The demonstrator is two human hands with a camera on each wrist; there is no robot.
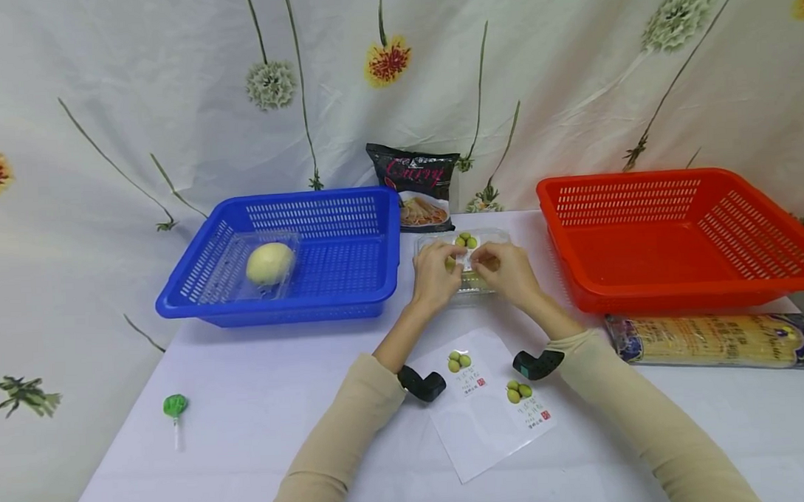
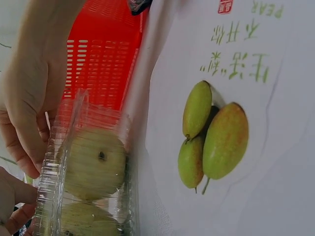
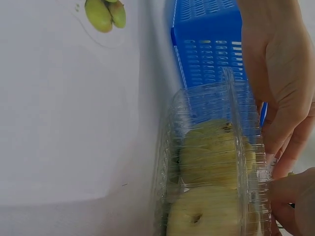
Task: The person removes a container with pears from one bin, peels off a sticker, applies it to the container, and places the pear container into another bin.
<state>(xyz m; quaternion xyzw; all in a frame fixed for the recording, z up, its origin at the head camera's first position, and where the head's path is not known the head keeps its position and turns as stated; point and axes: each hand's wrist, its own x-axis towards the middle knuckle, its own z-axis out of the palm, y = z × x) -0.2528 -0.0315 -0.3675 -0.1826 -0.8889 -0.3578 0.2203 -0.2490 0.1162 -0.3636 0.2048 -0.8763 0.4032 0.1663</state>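
A clear plastic clamshell box (image 1: 494, 237) with yellow-green pears (image 2: 96, 164) inside sits on the table between the two baskets. Over its lid lies a white pear-print sticker (image 1: 467, 240). My left hand (image 1: 434, 274) is at the left side of the sticker, thumb and index finger bent together at its edge. From the other side my right hand (image 1: 511, 274) pinches at the sticker's right edge in the same way. The fingertips are close to the lid; whether they touch it is hard to tell. Nearer the front lies a white backing sheet (image 1: 475, 440) bearing two more pear stickers.
At left stands a blue basket (image 1: 278, 311) with a clear box holding a pale round fruit (image 1: 269, 263). A red basket (image 1: 683, 300) stands at right, a noodle pack (image 1: 718, 341) before it. A black curry packet (image 1: 416, 188) is behind; a green lollipop (image 1: 175, 407) lies front left.
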